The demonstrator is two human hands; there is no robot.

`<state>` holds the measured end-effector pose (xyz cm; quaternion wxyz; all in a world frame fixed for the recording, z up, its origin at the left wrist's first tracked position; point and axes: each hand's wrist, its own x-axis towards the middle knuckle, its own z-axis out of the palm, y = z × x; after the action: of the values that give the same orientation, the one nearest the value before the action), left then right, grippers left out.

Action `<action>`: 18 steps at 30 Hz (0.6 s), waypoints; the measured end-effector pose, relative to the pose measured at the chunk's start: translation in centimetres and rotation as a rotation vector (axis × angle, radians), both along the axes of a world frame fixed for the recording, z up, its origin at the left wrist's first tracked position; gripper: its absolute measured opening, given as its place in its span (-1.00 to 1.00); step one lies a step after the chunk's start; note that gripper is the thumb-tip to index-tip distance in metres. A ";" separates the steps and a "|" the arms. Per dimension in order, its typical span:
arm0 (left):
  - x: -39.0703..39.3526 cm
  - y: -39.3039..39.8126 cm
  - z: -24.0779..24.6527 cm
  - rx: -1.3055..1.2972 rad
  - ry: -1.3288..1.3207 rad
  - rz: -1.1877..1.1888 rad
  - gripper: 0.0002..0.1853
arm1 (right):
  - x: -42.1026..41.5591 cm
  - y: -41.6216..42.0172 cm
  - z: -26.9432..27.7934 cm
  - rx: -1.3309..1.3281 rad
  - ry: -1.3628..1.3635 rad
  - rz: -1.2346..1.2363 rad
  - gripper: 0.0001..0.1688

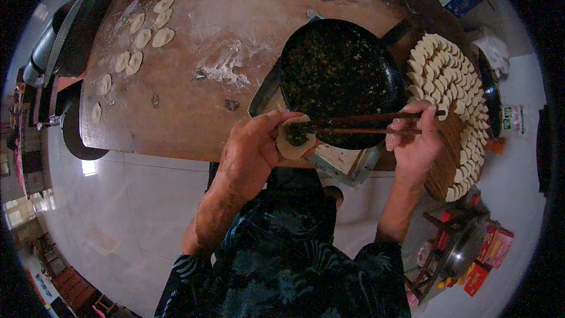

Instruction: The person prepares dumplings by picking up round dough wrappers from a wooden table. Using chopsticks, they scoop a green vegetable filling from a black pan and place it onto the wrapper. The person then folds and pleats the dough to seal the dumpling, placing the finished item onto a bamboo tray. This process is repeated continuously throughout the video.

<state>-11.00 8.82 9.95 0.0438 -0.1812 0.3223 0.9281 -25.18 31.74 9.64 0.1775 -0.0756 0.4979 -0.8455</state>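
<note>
In my left hand (pixel 249 152) lies a round dough wrapper (pixel 292 149), held at its edge by the thumb. Dark green filling (pixel 296 134) sits on the middle of the wrapper. My right hand (pixel 415 141) grips a pair of wooden chopsticks (pixel 371 118), whose tips reach the filling. Just beyond both hands stands a wide black pan (pixel 399 92) of dark chopped filling (pixel 340 66). To the right, many folded dumplings (pixel 441 68) are set in curved rows on a round woven tray (pixel 442 172).
Several flat dough wrappers (pixel 142 38) are scattered on the left of the wooden table (pixel 176 119). Loose flour (pixel 227 68) is spread near its middle. A shallow box with a blue-green rim (pixel 263 92) lies under the pan. Red boxes (pixel 479 276) are at lower right.
</note>
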 end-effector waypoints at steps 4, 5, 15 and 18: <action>0.3 -0.1 -0.1 -0.195 0.134 -0.039 -0.61 | 0.0 0.2 -0.6 0.016 0.074 0.057 -0.53; 0.3 -0.1 -0.2 -0.207 0.147 -0.037 -0.62 | 0.1 0.2 -0.7 0.008 0.091 0.074 -0.53; 0.3 0.2 -0.7 -0.147 0.114 -0.004 -0.69 | 2.0 -0.1 0.8 0.130 0.115 -0.113 -0.52; 0.3 0.3 -0.4 -0.175 0.106 0.053 -0.58 | 2.5 0.3 1.4 0.083 0.103 -0.156 -0.54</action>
<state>-10.74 9.07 9.59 -0.0141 -0.1437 0.3992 0.9054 -22.67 32.00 11.06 0.0882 -0.0725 0.5454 -0.8303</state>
